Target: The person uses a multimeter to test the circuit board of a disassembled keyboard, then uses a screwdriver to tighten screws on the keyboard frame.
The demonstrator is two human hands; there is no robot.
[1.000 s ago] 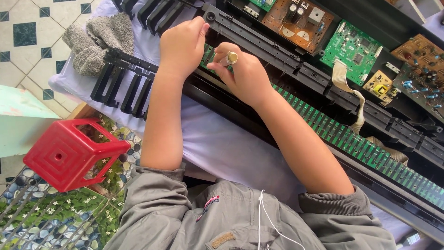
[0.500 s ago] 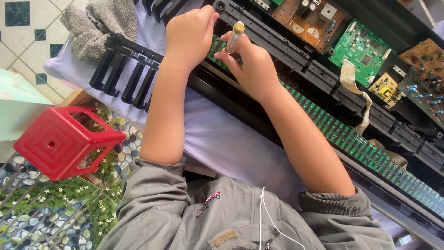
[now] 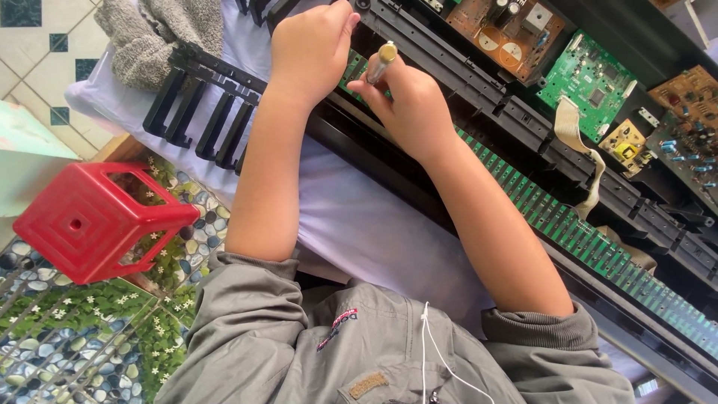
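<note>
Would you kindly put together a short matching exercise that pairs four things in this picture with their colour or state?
Things:
1. stool
2. right hand
3. strip of key contacts
4. set of keys

Colour or state:
A. black, lying loose on the pale cloth
B. red, tipped on its side
C. gripping a tool with a brass-coloured end
D. green, running along the open keyboard frame

Pairs: 1-B, 2-C, 3-D, 4-A

Daylight falls on a red plastic stool [image 3: 90,221], pebble-patterned floor mat [image 3: 82,329] and tiled floor [image 3: 45,52].
</note>
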